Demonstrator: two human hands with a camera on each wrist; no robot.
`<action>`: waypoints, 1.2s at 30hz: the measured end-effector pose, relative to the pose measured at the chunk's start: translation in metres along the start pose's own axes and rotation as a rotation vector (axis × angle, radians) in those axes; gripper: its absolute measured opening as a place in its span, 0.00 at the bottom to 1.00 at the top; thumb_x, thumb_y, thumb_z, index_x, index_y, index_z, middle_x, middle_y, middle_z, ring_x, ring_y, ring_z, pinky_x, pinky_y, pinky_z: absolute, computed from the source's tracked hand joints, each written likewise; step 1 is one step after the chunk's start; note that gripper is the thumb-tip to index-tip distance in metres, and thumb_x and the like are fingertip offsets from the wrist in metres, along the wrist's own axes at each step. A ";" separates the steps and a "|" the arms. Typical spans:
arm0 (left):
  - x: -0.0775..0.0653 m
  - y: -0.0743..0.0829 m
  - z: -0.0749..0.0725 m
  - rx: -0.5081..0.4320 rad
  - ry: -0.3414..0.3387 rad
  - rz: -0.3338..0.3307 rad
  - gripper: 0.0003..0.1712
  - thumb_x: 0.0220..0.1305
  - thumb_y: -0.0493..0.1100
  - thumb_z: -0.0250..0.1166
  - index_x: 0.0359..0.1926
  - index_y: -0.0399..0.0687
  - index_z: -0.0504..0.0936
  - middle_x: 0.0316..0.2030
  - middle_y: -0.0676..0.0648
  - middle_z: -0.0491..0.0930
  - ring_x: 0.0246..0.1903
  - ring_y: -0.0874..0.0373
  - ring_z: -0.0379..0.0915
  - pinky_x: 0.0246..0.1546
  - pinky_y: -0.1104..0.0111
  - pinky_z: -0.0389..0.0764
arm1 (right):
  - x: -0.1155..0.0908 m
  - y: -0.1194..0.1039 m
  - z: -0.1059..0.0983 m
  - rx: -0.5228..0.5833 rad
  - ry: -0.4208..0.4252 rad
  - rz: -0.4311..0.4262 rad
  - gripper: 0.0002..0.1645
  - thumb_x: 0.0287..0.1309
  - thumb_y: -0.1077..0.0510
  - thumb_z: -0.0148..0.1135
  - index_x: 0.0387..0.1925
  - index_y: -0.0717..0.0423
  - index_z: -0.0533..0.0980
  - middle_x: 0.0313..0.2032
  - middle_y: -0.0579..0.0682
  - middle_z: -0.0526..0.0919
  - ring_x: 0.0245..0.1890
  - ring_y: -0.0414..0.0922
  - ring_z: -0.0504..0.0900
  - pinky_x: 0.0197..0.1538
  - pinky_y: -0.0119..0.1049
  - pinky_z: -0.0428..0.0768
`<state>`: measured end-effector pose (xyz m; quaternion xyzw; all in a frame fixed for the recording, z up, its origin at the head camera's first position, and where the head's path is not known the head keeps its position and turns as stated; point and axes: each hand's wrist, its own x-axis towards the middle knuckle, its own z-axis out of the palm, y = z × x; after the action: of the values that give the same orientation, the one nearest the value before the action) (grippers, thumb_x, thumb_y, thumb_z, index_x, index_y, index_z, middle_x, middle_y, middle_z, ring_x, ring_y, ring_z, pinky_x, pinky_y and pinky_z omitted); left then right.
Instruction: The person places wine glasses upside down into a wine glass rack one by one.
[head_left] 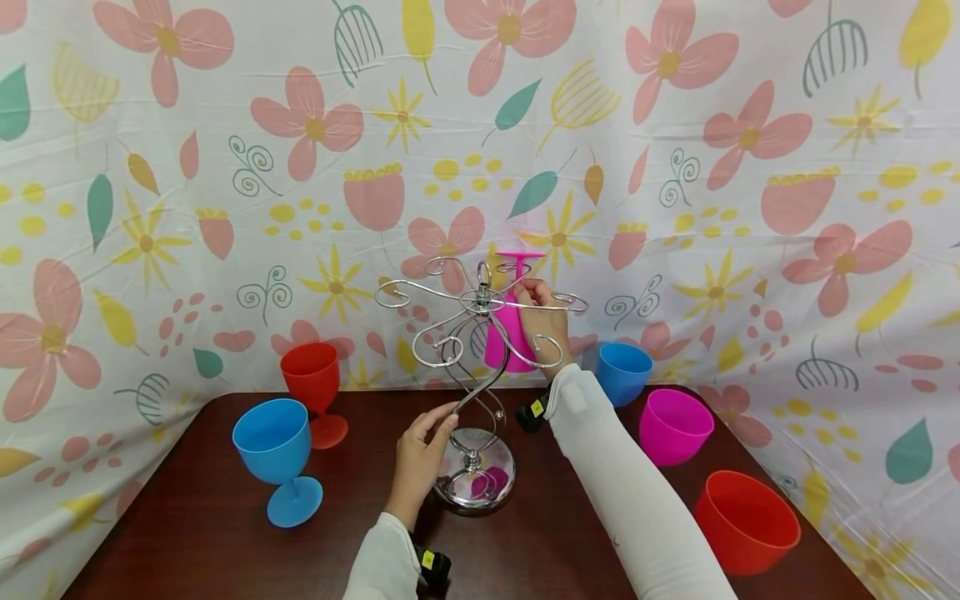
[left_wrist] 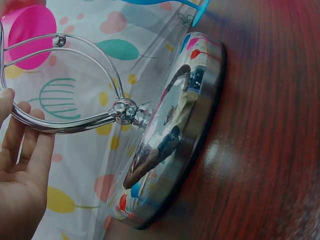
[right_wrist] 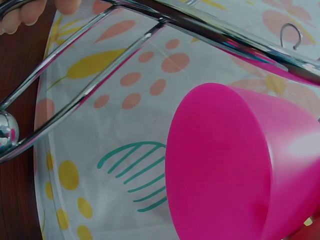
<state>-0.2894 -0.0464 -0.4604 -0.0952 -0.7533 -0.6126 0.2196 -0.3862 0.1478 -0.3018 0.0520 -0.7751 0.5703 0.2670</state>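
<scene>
One magenta goblet (head_left: 513, 327), inverted, pinched at the stem by the right hand (head_left: 545, 322), beside one chrome scrollwork stemware rack (head_left: 483, 303); rack upright on wood-grain table (head_left: 546, 508), gripped mid-post by the left hand (head_left: 422, 454).

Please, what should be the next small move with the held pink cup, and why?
Perhaps lower the pink cup slightly, letting its foot settle on the curled hook: the right grip holds it upside down, foot above that hook, and the left grip holds the rack.

6 cups (head_left: 501, 332), 1 stand (head_left: 482, 389)
</scene>
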 end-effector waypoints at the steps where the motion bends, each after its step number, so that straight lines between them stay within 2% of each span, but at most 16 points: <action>1: 0.000 0.000 0.000 0.001 0.000 0.001 0.14 0.68 0.54 0.66 0.52 0.63 0.87 0.39 0.60 0.83 0.36 0.61 0.76 0.39 0.68 0.76 | 0.000 0.001 0.001 0.009 -0.001 -0.007 0.22 0.69 0.41 0.59 0.50 0.52 0.81 0.47 0.49 0.84 0.50 0.46 0.78 0.58 0.40 0.72; 5: 0.001 -0.001 0.000 0.006 0.002 0.000 0.14 0.68 0.54 0.67 0.52 0.64 0.87 0.40 0.61 0.83 0.38 0.62 0.76 0.41 0.68 0.76 | -0.002 0.005 0.004 0.048 -0.003 -0.033 0.19 0.70 0.47 0.60 0.50 0.57 0.81 0.41 0.52 0.84 0.41 0.45 0.77 0.45 0.36 0.75; 9: 0.000 -0.002 0.000 0.003 0.000 0.005 0.14 0.68 0.54 0.67 0.52 0.63 0.87 0.40 0.60 0.83 0.37 0.61 0.76 0.40 0.68 0.76 | -0.003 0.008 0.005 0.067 0.000 -0.047 0.19 0.70 0.51 0.60 0.51 0.61 0.81 0.39 0.54 0.84 0.38 0.44 0.77 0.41 0.33 0.73; 12: 0.001 -0.003 0.000 -0.001 -0.002 0.008 0.14 0.68 0.53 0.67 0.52 0.63 0.87 0.40 0.60 0.83 0.37 0.61 0.76 0.40 0.69 0.76 | -0.004 0.008 0.006 0.049 -0.021 -0.042 0.21 0.70 0.48 0.60 0.53 0.59 0.81 0.43 0.54 0.85 0.39 0.45 0.78 0.43 0.34 0.74; 17: 0.001 -0.004 -0.001 0.000 -0.004 0.007 0.14 0.68 0.54 0.67 0.52 0.63 0.87 0.40 0.60 0.83 0.38 0.61 0.77 0.40 0.69 0.77 | -0.007 0.005 0.005 0.027 -0.080 0.017 0.25 0.68 0.42 0.60 0.58 0.52 0.80 0.50 0.51 0.85 0.48 0.46 0.79 0.50 0.40 0.75; 22: 0.000 -0.003 -0.001 -0.008 -0.014 -0.003 0.14 0.68 0.55 0.66 0.52 0.64 0.87 0.40 0.60 0.83 0.38 0.61 0.77 0.41 0.68 0.77 | -0.013 0.005 0.003 0.034 -0.127 0.038 0.28 0.65 0.46 0.63 0.63 0.51 0.78 0.58 0.52 0.81 0.56 0.48 0.79 0.59 0.43 0.75; 27: 0.000 -0.004 0.000 -0.006 -0.016 0.003 0.14 0.68 0.55 0.66 0.53 0.64 0.87 0.41 0.59 0.84 0.39 0.61 0.77 0.41 0.68 0.77 | -0.015 0.009 0.003 -0.005 -0.130 -0.013 0.30 0.64 0.49 0.63 0.66 0.52 0.75 0.63 0.53 0.77 0.60 0.51 0.77 0.61 0.44 0.74; 32: 0.000 -0.003 0.000 -0.006 -0.018 -0.006 0.14 0.68 0.55 0.66 0.53 0.64 0.87 0.41 0.59 0.84 0.39 0.61 0.77 0.41 0.68 0.77 | -0.015 0.014 0.005 -0.097 -0.125 -0.076 0.31 0.65 0.49 0.65 0.68 0.48 0.73 0.67 0.49 0.73 0.67 0.48 0.71 0.65 0.44 0.70; 36: 0.000 -0.003 0.000 -0.008 -0.018 -0.011 0.14 0.68 0.54 0.66 0.53 0.64 0.87 0.41 0.60 0.83 0.39 0.61 0.77 0.41 0.68 0.77 | -0.016 0.018 0.005 -0.156 -0.123 -0.141 0.32 0.66 0.51 0.65 0.69 0.50 0.72 0.68 0.49 0.73 0.69 0.47 0.67 0.68 0.42 0.67</action>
<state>-0.2909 -0.0470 -0.4626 -0.0975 -0.7534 -0.6159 0.2088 -0.3811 0.1460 -0.3256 0.1203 -0.8265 0.4837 0.2617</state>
